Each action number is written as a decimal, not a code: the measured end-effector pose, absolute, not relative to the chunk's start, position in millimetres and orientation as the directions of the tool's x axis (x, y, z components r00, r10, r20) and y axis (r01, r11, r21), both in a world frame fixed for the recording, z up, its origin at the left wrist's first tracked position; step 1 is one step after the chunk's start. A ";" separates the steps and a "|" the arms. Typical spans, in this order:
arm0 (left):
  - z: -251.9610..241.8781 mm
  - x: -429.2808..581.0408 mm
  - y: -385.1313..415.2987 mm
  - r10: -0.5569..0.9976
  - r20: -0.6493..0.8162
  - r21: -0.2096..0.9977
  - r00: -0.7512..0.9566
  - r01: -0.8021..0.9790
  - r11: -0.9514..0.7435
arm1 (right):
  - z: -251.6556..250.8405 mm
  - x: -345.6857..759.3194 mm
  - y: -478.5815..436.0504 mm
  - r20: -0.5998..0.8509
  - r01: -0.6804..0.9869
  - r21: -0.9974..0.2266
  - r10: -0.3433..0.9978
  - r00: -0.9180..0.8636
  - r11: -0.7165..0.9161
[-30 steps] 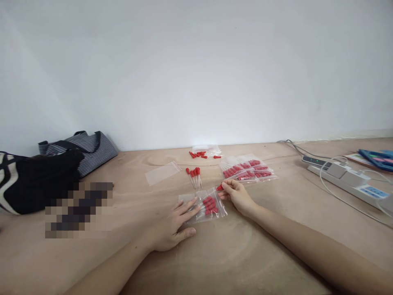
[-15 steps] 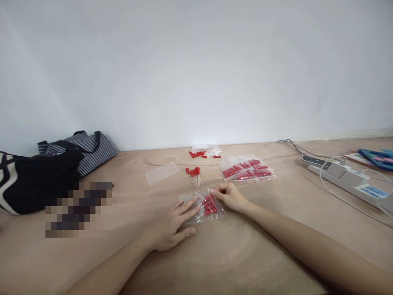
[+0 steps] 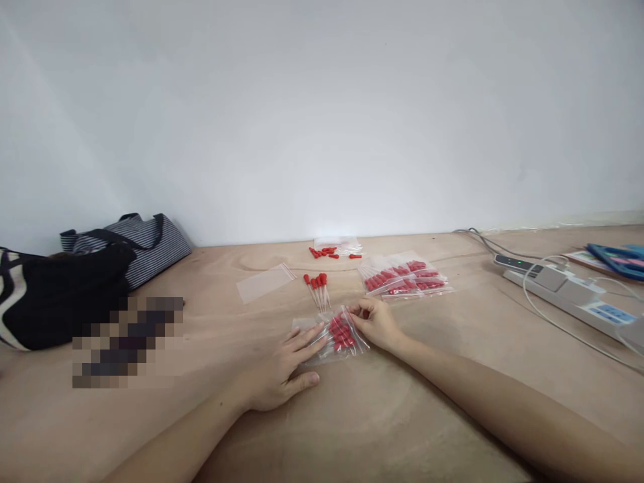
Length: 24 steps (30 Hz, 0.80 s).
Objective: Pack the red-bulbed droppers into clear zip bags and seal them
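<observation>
A clear zip bag [image 3: 322,352] lies on the wooden table with several red-bulbed droppers [image 3: 344,335] inside, bulbs toward its right end. My left hand [image 3: 286,369] rests flat across the left part of the bag, fingers spread. At the bag's upper right corner, my right hand [image 3: 375,324] pinches the edge by the seal; its fingertips are partly hidden. Just beyond the bag lies a small fan of loose droppers [image 3: 316,288], red bulbs pointing away from me. An unfilled zip bag [image 3: 266,283] is flat to their left.
Filled bags of droppers [image 3: 405,275] overlap at the right. Near the wall are loose red bulbs [image 3: 322,252] and thin clear tubes [image 3: 347,247]. A power strip [image 3: 568,298] with cables stands far right, beside a blue object [image 3: 616,260]. Black [image 3: 70,288] and striped [image 3: 155,248] bags sit left.
My right fingers have shifted slightly along the bag's right edge, and that corner's seal now stands a little more upright. My left hand stays in place.
</observation>
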<state>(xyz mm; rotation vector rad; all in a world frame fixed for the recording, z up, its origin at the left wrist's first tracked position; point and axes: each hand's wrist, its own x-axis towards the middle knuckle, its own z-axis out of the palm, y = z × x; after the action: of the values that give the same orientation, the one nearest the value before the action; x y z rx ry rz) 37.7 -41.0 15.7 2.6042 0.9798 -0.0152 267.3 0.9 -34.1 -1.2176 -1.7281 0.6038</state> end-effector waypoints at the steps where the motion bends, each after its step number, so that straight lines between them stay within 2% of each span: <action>1: 15.0 37.4 -41.0 0.642 -0.133 0.331 0.755 0.644 -0.690 | -33.2 268.0 0.2 0.419 0.507 -0.752 0.899 -0.126 0.422; 3: 13.9 36.8 -41.2 0.652 -0.124 0.339 0.748 0.650 -0.680 | -32.5 270.1 0.2 0.456 0.547 -0.690 0.872 -0.178 0.473; 6: 13.0 36.1 -41.9 0.654 -0.112 0.335 0.748 0.648 -0.684 | -32.5 273.4 2.7 0.454 0.530 -0.669 0.851 -0.265 0.521; 9: 12.5 36.0 -42.3 0.648 -0.105 0.320 0.754 0.643 -0.696 | -29.6 275.2 2.1 0.396 0.532 -0.656 0.844 -0.361 0.535; 13: 11.7 35.8 -41.6 0.639 -0.101 0.296 0.763 0.636 -0.713 | -20.8 274.5 -6.7 0.289 0.653 -0.537 0.843 -0.453 0.534; 24: 15.7 38.3 -40.9 0.629 -0.112 0.247 0.770 0.634 -0.732 | -15.1 278.4 -10.7 0.298 0.725 -0.485 0.872 -0.389 0.489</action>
<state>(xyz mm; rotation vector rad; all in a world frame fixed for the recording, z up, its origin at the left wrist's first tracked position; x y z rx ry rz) 38.3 -40.9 15.7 2.6942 0.9823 -0.0305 278.4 -10.7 -15.1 -1.3135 -2.2217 0.3764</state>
